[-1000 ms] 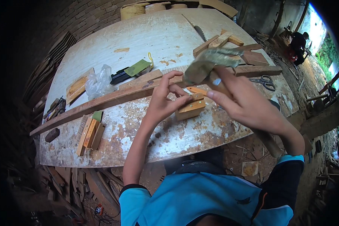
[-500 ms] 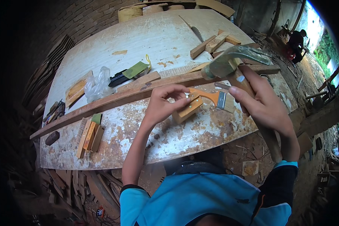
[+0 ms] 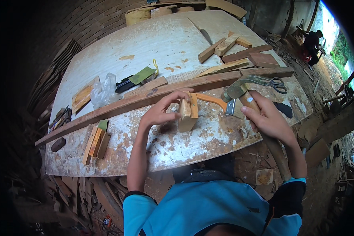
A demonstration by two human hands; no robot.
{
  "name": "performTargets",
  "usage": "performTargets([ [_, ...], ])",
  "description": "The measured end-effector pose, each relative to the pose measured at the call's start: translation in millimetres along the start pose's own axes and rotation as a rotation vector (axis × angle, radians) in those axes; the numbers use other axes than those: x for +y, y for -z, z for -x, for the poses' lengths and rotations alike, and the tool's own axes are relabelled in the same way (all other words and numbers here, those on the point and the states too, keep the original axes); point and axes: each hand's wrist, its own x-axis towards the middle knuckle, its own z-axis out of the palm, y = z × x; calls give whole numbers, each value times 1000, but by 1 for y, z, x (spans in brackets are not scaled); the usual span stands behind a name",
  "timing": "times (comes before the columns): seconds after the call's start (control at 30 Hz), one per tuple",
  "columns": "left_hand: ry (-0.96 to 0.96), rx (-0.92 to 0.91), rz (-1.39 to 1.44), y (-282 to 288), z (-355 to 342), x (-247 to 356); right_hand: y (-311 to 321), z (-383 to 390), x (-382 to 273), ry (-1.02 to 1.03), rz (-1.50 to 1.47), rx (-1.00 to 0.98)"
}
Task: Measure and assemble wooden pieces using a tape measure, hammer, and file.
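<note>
My left hand (image 3: 159, 112) grips a small wooden block (image 3: 187, 124) near the front of the worktable (image 3: 153, 149), its fingertips over the top; small round metal heads show on the block's side. Just behind and right of the block, an orange-handled paintbrush (image 3: 210, 99) lies with its wide bristle end to the right. My right hand (image 3: 265, 118) is closed around the wooden handle of a claw hammer (image 3: 238, 89), held right of the block with the head over the brush's end. A long wooden beam (image 3: 118, 113) lies behind both hands, and black scissors (image 3: 278, 85) lie at the right.
Stacked blocks (image 3: 94, 143), hand tools (image 3: 61, 118), a plastic bag (image 3: 101, 94) and a black object with a green pad (image 3: 126, 84) lie leftward. Offcuts (image 3: 228, 45) and a saw blade (image 3: 204, 35) are at the back. A person (image 3: 311, 45) sits beyond the table's right end.
My right hand has lowered the hammer and drawn it back from the block. My left hand has shifted slightly left and turned the block. More of the paintbrush and scissors now shows.
</note>
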Motion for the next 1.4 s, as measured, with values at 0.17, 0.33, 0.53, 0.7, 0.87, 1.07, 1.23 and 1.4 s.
performTargets([
  [0.17,11,102,-126,-5,3,-11,-3,-5,3,-19,8,-28],
  [0.33,-6,470,-42,-38,-11,-16,-1,-12,-4,-43,-35,-62],
  [0.53,-215,576,-338,-58,-15,-13,-4,-19,-29,85,80,-83],
  [0.7,-189,535,-150,-63,-15,-8,-2,-20,-56,76,91,-216],
  [0.87,-224,602,-215,-65,-14,-10,-15,-28,-56,285,141,-91],
  [1.07,-230,662,-157,-70,-14,-11,-27,-38,-55,324,213,-122],
  [1.23,-195,702,-109,-73,-15,-9,-14,-32,-61,142,173,-147],
  [1.4,-141,673,-115,-73,-16,-5,-26,-33,-51,356,256,-49],
])
